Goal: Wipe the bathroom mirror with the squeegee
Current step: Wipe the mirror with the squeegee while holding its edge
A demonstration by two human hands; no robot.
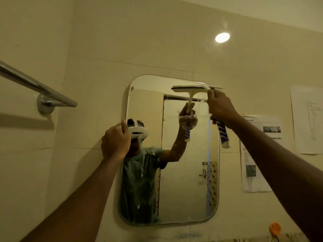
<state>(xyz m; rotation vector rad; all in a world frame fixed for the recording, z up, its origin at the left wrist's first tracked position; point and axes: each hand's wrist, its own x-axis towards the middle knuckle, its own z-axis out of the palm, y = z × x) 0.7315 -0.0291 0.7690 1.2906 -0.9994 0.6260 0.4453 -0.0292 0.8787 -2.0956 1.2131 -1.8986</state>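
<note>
A rounded rectangular mirror [183,180] hangs on the beige tiled wall, streaked with white foam and drips. My right hand [221,108] grips the blue-and-white handle of a squeegee [223,135], whose white blade [192,88] lies flat against the glass near the mirror's top right corner. My left hand [115,141] holds the mirror's left edge about halfway up, fingers curled over the rim. The glass reflects a person in a teal shirt and the squeegee.
A chrome towel rail [35,86] juts from the wall at the left. Printed paper sheets [258,154] are stuck to the wall right of the mirror. A small orange object [275,228] sits at the lower right. A round light reflection [222,37] shines above.
</note>
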